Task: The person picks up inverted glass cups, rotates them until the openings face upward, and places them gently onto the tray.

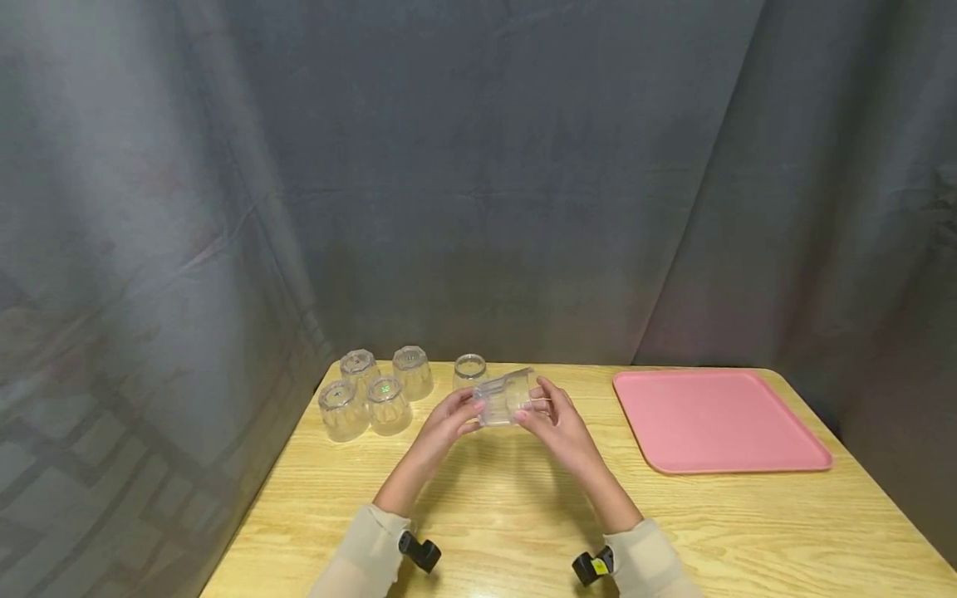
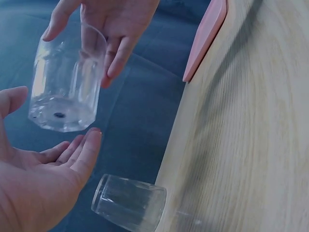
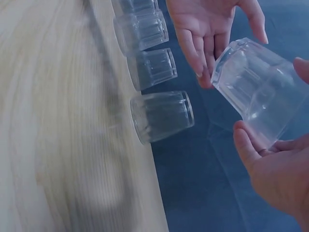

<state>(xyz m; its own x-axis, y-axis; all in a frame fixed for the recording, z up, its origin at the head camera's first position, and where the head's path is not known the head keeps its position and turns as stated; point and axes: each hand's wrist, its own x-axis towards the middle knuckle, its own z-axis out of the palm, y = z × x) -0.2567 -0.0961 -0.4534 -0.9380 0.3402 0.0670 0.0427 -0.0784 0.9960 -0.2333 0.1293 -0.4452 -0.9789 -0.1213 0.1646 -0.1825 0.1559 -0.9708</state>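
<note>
A clear faceted tumbler (image 1: 504, 400) is held tilted on its side above the table, its base toward my left hand. My right hand (image 1: 562, 428) grips it near the rim, thumb on one side and fingers on the other. My left hand (image 1: 444, 422) is beside the base with thumb and fingers spread. In the left wrist view, a gap shows between the left fingers (image 2: 87, 152) and the thick base of the tumbler (image 2: 67, 82). Just behind the hands, another clear tumbler (image 1: 469, 370) stands upside down on the table.
Several more upside-down tumblers (image 1: 389, 407) are grouped at the table's back left. A pink tray (image 1: 725, 419) lies flat at the right on the wood-grain table (image 1: 493, 523). Grey cloth (image 1: 478, 183) hangs behind the table and along its sides.
</note>
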